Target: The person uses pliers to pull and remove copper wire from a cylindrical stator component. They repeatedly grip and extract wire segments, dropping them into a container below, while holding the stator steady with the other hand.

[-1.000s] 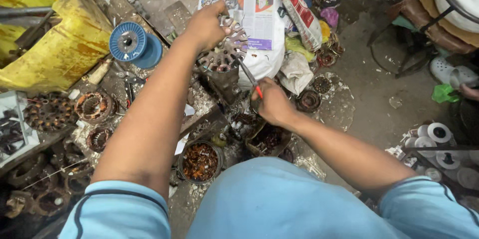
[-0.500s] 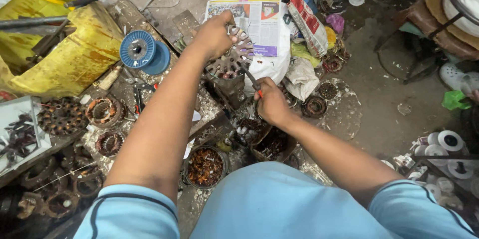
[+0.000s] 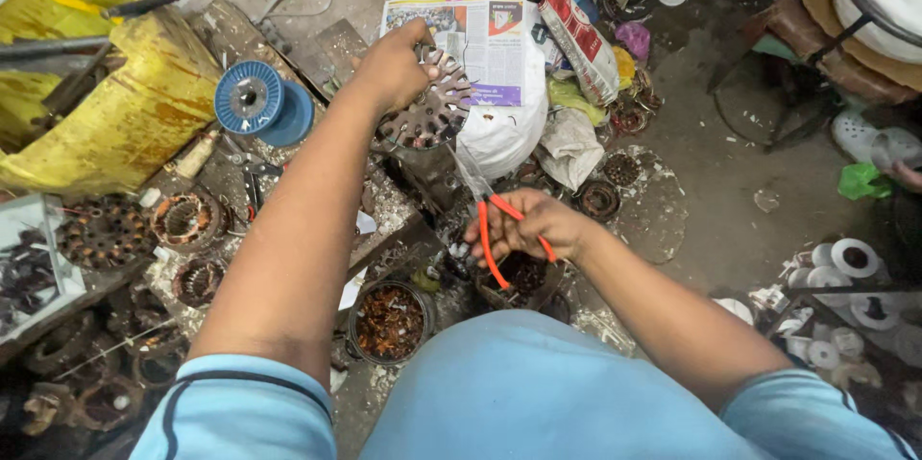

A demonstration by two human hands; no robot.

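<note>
1. The left hand (image 3: pixel 389 66) clamps the rim of a round, slotted grey metal stator core (image 3: pixel 429 107), held above the cluttered workbench (image 3: pixel 384 205).
2. The right hand (image 3: pixel 533 225) is closed around orange-handled pliers (image 3: pixel 490 220).
3. The core looks heavy, stiff and sharp-toothed; the outer rim seems the safest hold.

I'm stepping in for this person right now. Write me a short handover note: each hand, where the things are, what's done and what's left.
Left hand: grips the slotted metal core at its rim, held tilted above the bench.
Right hand: shut on orange-handled pliers, tips pointing up toward the core, not touching it.
Nearby: blue wire spool to the left, newspaper behind the core, a can of copper scrap below.
Done: the core's slots look empty of wire.
Left: cannot tell from this view; check the slots.
</note>
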